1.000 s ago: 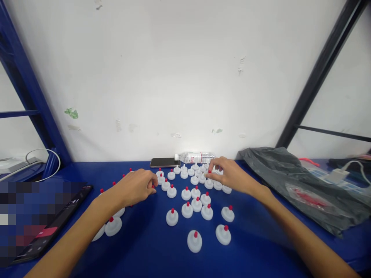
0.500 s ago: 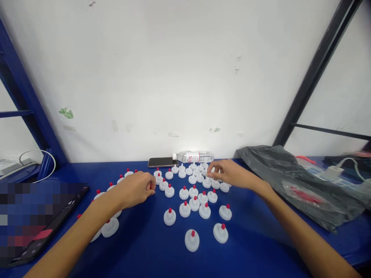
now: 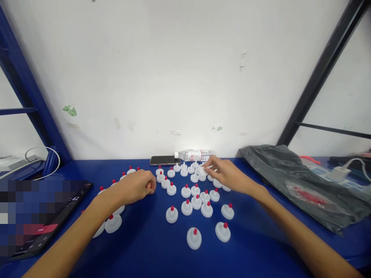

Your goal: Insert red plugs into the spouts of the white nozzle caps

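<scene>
My left hand (image 3: 142, 184) is curled closed over the left half of the blue table, its fingertips turned down; what it holds, if anything, is hidden. Between thumb and fingers of my right hand (image 3: 218, 170) is a white nozzle cap (image 3: 203, 170), at the back group of white nozzle caps without red tips. Some of that group are behind the hand. In front of it stand several white nozzle caps with red tips (image 3: 196, 202), spread over the middle. More red-tipped caps (image 3: 113, 223) lie left of my left hand, partly covered by the forearm.
A clear water bottle (image 3: 194, 155) and a dark phone (image 3: 164, 160) lie by the wall. A tablet (image 3: 49, 220) lies at left. On the right is a grey plastic bag (image 3: 272, 166) with a clear packet of red pieces (image 3: 311, 197) on it.
My right hand has moved slightly left and pinches a white nozzle cap at the back group. My left hand stays closed in nearly the same place. The view has shifted slightly.
</scene>
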Tool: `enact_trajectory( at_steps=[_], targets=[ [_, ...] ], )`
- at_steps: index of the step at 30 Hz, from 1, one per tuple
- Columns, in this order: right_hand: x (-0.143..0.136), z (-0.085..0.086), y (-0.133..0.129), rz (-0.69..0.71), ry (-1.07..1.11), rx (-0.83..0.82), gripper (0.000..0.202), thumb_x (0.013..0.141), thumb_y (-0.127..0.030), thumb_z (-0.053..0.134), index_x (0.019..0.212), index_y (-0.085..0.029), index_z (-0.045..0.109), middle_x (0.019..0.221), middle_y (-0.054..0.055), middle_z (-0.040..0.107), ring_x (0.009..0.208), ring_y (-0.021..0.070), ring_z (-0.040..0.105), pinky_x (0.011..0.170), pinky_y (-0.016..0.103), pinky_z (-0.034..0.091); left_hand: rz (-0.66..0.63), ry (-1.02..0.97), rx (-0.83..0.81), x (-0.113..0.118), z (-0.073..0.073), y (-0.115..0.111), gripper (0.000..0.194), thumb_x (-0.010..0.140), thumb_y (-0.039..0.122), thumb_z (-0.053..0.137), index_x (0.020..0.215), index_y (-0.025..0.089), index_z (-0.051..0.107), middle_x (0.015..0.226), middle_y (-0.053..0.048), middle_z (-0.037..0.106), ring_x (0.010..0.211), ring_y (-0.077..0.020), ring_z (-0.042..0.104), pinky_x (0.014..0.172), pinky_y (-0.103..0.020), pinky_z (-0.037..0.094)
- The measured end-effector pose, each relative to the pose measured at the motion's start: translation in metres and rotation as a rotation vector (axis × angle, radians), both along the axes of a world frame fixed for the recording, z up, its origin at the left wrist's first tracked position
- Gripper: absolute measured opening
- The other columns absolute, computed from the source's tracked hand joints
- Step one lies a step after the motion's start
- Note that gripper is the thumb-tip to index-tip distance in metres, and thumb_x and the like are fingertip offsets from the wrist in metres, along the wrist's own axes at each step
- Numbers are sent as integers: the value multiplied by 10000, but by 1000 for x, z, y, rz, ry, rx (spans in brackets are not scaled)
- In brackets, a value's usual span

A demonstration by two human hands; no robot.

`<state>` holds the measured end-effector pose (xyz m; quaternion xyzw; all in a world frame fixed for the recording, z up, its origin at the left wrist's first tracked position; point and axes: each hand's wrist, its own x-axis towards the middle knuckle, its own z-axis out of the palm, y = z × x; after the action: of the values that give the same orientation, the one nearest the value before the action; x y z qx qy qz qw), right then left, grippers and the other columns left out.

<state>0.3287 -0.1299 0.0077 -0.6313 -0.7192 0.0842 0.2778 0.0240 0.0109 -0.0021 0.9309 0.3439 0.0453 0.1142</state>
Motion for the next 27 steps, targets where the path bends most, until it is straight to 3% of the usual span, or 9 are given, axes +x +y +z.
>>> enact_trajectory(
  at_steps=[5,11,14,21,27],
  targets=[
    [-20,-9,-1,-6,-54,98,230,1010,-448,511,1092,-252,601,985,43,695,862,207,655,763,372,527,1,-180,143,10,10,-20,173,906,291,523,911,240,689,783,-5,732,664,-174,647,617,-283,412],
    [-44,-21,-4,132,-173,218,436,940,-535,635,1259,-254,536,1071,69,679,934,220,649,814,390,541,-288,-513,353,29,-4,-47,169,968,242,523,1028,200,675,854,0,725,607,-107,625,621,-255,456],
    [-52,-23,-7,194,-203,271,464,942,-535,632,1286,-249,513,1023,56,701,941,222,654,837,400,538,-357,-537,372,34,-11,-53,209,979,221,530,1125,215,679,902,-4,722,620,-97,627,611,-243,467],
    [-54,-26,-10,172,-195,319,465,952,-559,604,1295,-257,519,1019,54,725,888,210,690,772,372,561,-389,-485,364,33,-8,-56,225,965,171,532,1083,220,717,948,-29,717,684,-114,655,599,-241,466],
    [-54,-27,-10,203,-163,321,425,963,-507,608,1298,-265,506,1180,69,694,889,198,709,741,336,582,-388,-513,398,36,-11,-56,218,1001,201,516,1102,205,709,970,-33,732,715,-122,669,601,-242,464]
  ],
)
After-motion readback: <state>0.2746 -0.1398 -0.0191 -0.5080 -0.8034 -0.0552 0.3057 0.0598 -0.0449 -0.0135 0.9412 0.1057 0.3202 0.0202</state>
